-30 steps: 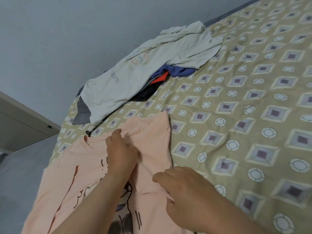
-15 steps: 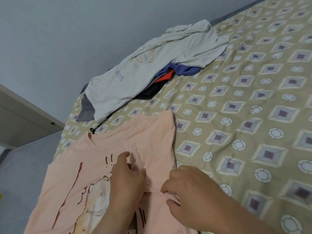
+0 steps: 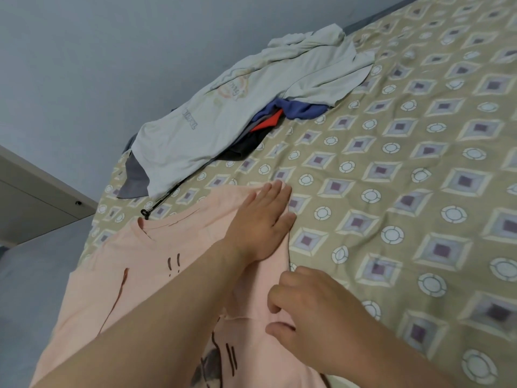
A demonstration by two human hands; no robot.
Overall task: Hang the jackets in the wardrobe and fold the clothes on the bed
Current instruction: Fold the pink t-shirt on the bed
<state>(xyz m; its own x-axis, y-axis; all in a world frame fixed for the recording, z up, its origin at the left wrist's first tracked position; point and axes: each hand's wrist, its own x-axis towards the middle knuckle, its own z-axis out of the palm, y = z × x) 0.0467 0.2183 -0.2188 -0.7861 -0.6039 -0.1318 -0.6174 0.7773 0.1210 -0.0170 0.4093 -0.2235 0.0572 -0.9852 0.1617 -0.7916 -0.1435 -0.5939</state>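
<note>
Shirt (image 3: 156, 264) in peach lies spread on the bed (image 3: 391, 191). Left hand (image 3: 263, 225) presses flat, fingers straight, on the shirt's far right corner. Right hand (image 3: 316, 312) pinches the shirt's right edge nearer the person.

Peach T-shirt (image 3: 140, 261) shows "!!"; pale shirt (image 3: 223, 130) print is illegible.

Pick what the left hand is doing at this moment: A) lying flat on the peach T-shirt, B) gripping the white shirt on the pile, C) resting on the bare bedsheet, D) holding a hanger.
A: the left hand lies palm down with straight fingers on the peach T-shirt, while the right hand pinches the shirt's fabric nearer the camera.
</note>
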